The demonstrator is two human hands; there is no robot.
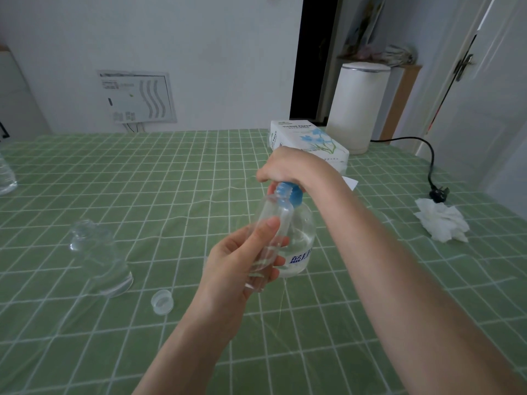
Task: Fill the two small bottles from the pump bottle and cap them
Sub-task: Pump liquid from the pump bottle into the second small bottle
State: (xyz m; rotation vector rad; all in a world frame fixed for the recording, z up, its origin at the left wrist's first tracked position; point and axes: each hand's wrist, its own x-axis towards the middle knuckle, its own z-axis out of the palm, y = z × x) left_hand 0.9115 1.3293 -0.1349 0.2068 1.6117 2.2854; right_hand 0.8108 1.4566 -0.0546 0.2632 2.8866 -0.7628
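A clear pump bottle point(302, 235) with a blue collar stands on the green checked tablecloth at the centre. My right hand point(288, 166) lies curled over its pump head, which is hidden under the hand. My left hand point(242, 260) grips a small clear bottle point(271, 226), held tilted with its open mouth just under the pump's spout. A second small clear bottle point(99, 258) stands uncapped at the left. A small clear cap point(162, 301) lies on the cloth in front of it.
A tissue box point(308, 141) sits behind the pump bottle, with a white cylindrical appliance point(359, 106) and its black cord point(430, 166) to the right. A crumpled tissue point(440, 220) lies at the right. Another clear bottle point(5, 175) shows at the left edge.
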